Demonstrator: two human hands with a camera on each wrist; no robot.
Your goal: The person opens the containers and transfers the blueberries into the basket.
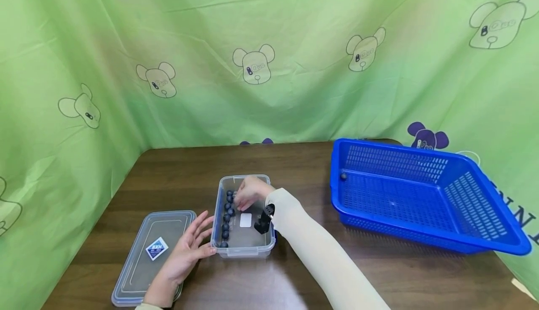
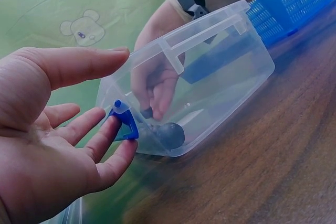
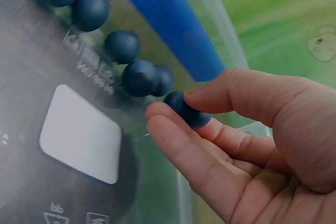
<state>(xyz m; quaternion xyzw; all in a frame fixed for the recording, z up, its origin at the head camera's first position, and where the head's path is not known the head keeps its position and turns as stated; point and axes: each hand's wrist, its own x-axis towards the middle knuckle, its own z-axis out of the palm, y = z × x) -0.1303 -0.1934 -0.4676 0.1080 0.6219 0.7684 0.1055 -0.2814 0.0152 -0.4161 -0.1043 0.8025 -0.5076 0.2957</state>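
Note:
A clear plastic container (image 1: 258, 243) stands on the table with a row of blueberries (image 1: 225, 227) along its left wall. My right hand (image 1: 248, 193) reaches down inside it. In the right wrist view, thumb and fingers pinch one blueberry (image 3: 187, 109) beside the end of the row. My left hand (image 1: 189, 244) is at the container's left side, thumb by its near corner and the other fingers extended. In the left wrist view its fingertips are right at a blue latch (image 2: 126, 121). A white label (image 1: 245, 220) shows on the container's floor.
Left of the container lies its clear lid (image 1: 139, 263), with a blue sticker, partly under my left forearm. A blue plastic basket (image 1: 404, 237) stands at the right, one blueberry (image 1: 343, 176) in its left corner. Green printed cloth (image 1: 202, 104) hangs behind the wooden table (image 1: 294, 160).

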